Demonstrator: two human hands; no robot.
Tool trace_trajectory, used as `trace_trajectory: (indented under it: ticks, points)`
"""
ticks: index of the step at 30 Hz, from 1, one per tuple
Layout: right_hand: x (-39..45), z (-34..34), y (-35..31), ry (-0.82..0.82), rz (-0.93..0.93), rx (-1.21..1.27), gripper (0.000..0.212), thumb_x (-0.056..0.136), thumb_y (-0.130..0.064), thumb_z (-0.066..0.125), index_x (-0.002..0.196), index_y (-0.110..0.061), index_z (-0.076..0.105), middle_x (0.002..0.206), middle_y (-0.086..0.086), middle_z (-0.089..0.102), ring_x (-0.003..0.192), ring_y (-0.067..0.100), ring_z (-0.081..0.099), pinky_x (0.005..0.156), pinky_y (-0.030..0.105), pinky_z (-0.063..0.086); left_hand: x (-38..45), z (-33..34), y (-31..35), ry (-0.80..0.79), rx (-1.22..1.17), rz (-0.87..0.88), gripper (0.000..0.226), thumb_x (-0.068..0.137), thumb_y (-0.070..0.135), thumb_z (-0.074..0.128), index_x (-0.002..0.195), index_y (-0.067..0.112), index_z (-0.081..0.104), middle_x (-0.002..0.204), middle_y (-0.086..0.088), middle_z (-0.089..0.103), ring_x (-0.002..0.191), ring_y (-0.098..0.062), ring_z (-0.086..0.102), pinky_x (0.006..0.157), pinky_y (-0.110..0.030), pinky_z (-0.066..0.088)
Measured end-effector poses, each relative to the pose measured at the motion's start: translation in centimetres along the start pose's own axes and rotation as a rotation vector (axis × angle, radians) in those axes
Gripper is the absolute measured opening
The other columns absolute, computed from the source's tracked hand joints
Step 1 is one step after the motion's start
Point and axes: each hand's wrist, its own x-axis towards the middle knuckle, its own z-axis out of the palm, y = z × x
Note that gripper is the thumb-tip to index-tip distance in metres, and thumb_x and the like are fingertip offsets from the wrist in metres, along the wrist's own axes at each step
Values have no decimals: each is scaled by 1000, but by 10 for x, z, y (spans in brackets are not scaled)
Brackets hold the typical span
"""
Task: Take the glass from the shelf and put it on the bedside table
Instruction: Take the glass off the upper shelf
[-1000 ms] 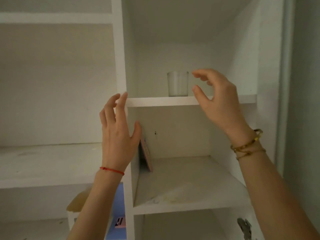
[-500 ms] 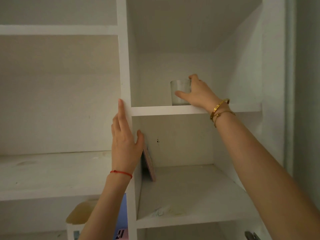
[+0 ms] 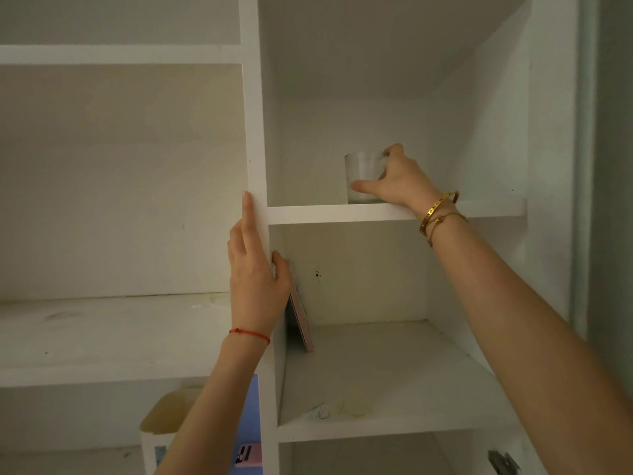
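Note:
A short clear glass (image 3: 362, 173) stands on the upper white shelf (image 3: 329, 213) in the right-hand compartment. My right hand (image 3: 397, 181) is wrapped around the glass from the right, thumb across its front and fingers behind its rim. The glass's base still rests on the shelf board. My left hand (image 3: 255, 269) lies flat against the white vertical divider (image 3: 255, 132), fingers pointing up and thumb hooked around its right edge. The bedside table is not in view.
A thin pinkish book (image 3: 301, 320) leans against the divider in the compartment below. Lower left, a yellowish box top (image 3: 164, 414) and a blue item (image 3: 251, 406) show under a wide shelf. A metal hinge (image 3: 501, 462) sits at bottom right.
My right hand reached into the upper compartment and closed around the glass. My left hand rose and settled flat on the divider.

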Motion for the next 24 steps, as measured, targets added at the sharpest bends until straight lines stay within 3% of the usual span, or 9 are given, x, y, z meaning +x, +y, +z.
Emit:
trace_trajectory:
  ticks: [4,6,11,16,20,24]
  points:
    - [-11,-3,-3,177,-33,61,81,76,-49,74,135,-6,38,117,12,63,107,32,62,81,34,46,0,-3,3,-18,6,-21,87,85,0,49,156,21,2,135,8,32,125,-19,41,103,-8,28]
    - [-21,-8,-8,268,-75,91,80,76,-51,71,135,-6,41,113,8,63,105,28,62,83,36,49,0,-5,5,-38,16,-37,88,86,1,49,156,22,0,138,5,34,126,-20,41,104,-20,33]
    - [-56,-18,-20,349,-188,148,85,73,-58,69,138,-10,42,109,0,60,101,20,62,84,36,54,-3,-18,11,-159,50,-83,90,89,11,56,155,24,-5,146,-3,32,129,-19,35,103,-23,26]
    - [-106,-20,-21,315,-254,233,75,73,-52,74,130,-14,43,109,3,58,92,19,63,80,35,57,-15,-44,24,-226,176,-85,75,92,24,57,154,21,15,146,-5,35,130,-19,32,104,-27,27]
    - [-149,-15,-17,265,-264,308,63,75,-45,78,118,-14,44,107,1,58,88,17,67,72,27,58,-38,-72,30,-310,278,2,55,92,22,56,144,17,40,142,-4,43,130,-20,38,104,-24,30]
    - [-189,-2,-7,139,-222,349,66,74,-50,76,122,-21,41,110,-1,59,90,11,66,73,23,57,-64,-95,34,-372,345,-1,47,91,19,57,138,19,49,133,-1,52,123,-18,44,100,-21,30]
